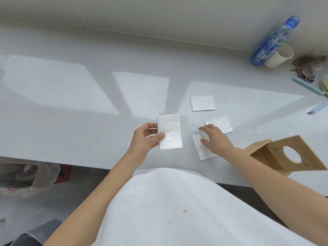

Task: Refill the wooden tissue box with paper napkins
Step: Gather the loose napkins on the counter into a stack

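My left hand (143, 139) pinches a folded white napkin stack (170, 132) by its left edge, just above the grey counter (71, 107). My right hand (214, 137) lies with relaxed fingers on a napkin (202, 151) near the counter's front edge. Another napkin (223, 124) lies partly under its fingertips, and a third napkin (202, 103) lies farther back. The wooden tissue box (276, 155) lies tipped on the counter at the right, its round hole (292, 154) facing me and its base panel ajar.
At the back right stand a blue plastic bottle (273, 41) and a paper cup (279, 56), with a brown cloth (310, 67) and pale blue straws (308, 85) beside them. A bag-lined bin (26, 176) sits below the counter's front edge at the left.
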